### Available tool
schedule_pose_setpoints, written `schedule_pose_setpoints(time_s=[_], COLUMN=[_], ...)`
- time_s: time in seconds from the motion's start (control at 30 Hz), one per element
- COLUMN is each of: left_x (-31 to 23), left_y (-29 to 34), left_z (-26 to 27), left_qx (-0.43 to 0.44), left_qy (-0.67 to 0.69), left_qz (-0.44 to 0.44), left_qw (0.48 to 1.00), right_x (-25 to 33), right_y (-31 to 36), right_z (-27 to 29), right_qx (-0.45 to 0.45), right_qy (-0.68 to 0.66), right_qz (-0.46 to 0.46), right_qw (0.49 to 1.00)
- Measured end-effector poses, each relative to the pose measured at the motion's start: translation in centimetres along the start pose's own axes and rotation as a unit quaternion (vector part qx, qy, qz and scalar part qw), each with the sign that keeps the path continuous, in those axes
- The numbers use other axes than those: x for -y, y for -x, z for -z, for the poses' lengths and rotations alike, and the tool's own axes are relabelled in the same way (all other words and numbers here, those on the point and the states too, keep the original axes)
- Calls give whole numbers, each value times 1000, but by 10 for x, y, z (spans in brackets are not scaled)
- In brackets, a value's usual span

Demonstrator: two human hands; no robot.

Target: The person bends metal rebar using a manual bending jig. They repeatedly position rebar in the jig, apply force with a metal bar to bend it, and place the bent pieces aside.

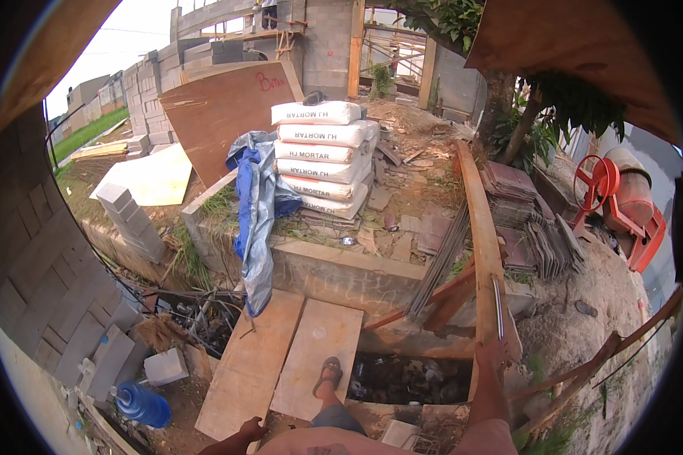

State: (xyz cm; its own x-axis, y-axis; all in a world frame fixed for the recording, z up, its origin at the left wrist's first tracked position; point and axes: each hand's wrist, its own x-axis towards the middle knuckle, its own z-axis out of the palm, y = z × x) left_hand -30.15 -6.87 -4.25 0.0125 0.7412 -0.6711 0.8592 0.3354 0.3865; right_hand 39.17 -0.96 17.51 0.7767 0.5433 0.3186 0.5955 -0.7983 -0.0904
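Observation:
My right hand is closed beside the lower end of a long wooden plank. A slim silvery metal bar rises out of that fist along the plank's face. My left hand hangs low near the bottom edge, with loosely bent fingers and nothing visible in it. It is nearest to the left one of two plywood boards laid side by side over a ditch. My sandalled foot stands on the right board.
Stacked white mortar bags stand ahead beyond a low concrete wall, a blue-silver tarp draped beside them. Right of the boards lies an open pit with debris. An orange cement mixer stands right; a blue water jug lies left.

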Motion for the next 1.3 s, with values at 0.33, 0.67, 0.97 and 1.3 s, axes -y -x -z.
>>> schedule_pose_setpoints(time_s=[0.33,0.67,0.97,1.3], left_x=[5,-33,-50,-85], left_y=[-9,8,-16,-35], left_z=[-3,15,6,10], left_qx=[-12,22,33,82], left_qy=[-8,-37,-36,-79], left_qz=[-5,-20,-45,-36], left_qw=[1000,999,998,993], right_x=[-3,-6,0,5], right_y=[1,-2,1,-1], right_z=[3,7,22,27], right_qx=[24,51,55,78], right_qy=[-8,-23,-39,-35], right_qz=[8,-4,-11,-11], right_qw=[1000,998,998,996])
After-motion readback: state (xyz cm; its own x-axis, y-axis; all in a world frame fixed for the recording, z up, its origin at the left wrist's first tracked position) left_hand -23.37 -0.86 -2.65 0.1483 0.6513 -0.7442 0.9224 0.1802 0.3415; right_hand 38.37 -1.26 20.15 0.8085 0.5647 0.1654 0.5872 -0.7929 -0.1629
